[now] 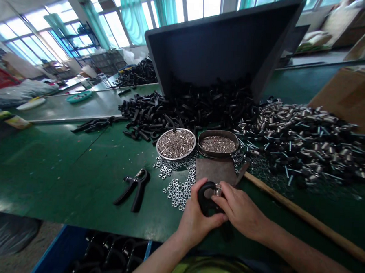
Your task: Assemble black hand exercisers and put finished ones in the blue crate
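My left hand (pixel 196 220) is closed around a black plastic gripper handle part (pixel 204 196) at the near edge of the green table. My right hand (pixel 238 208) pinches a small metal spring piece (pixel 218 190) at the top of that black part. Both hands sit just in front of a dark metal block (pixel 215 171). A finished black hand gripper (pixel 135 188) lies on the table to the left of my hands.
A round tray of small metal pins (pixel 176 143) and an oval tray of tiny parts (pixel 218 143) stand behind loose nuts (pixel 177 189). Behind are black handles (pixel 184 108), a tilted dark bin (pixel 223 49), metal springs (pixel 301 134). A wooden hammer handle (pixel 303 218) lies right. A blue crate (pixel 103 254) sits below.
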The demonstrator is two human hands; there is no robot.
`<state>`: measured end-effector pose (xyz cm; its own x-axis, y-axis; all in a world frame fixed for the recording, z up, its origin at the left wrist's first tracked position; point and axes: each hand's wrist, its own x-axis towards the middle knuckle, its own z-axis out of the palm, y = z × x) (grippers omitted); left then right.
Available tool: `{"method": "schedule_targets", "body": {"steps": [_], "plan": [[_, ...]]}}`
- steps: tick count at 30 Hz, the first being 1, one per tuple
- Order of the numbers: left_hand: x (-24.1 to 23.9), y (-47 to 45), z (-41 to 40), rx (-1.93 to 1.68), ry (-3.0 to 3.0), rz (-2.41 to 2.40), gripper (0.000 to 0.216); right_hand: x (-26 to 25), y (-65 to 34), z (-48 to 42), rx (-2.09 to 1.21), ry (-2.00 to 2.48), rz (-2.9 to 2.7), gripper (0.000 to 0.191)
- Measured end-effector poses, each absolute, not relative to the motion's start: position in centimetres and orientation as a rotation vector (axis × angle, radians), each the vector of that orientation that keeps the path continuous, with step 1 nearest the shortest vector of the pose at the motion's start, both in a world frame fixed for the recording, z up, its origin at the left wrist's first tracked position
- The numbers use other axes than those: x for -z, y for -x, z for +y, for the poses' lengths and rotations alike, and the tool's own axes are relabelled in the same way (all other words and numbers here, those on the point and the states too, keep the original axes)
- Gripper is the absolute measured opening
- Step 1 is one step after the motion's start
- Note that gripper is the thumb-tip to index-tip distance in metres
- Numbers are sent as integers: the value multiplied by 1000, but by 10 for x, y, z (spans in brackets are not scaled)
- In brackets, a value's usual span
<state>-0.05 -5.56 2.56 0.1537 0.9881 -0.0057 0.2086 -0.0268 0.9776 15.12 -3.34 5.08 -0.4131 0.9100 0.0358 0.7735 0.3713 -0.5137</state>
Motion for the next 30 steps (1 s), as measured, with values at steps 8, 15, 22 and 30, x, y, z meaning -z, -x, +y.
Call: {"method": "schedule_targets", "body": {"steps": [8, 15, 22, 30], "plan": [[-19, -2, -35, -884, -1475, 1142, 79, -47, -150, -18, -458, 1681, -2463, 24], [-19, 11, 21, -806, -1850, 1290, 62, -66, -160, 44, -416, 1693, -2761, 34], [-36, 84, 96, -511, -2150, 2083, 14, -63, -102, 111, -234, 1403, -2607, 22], [-27, 82, 115, -454, -2126, 2142, 9, -42, -53, 147, -259, 1436, -2526, 17]]}}
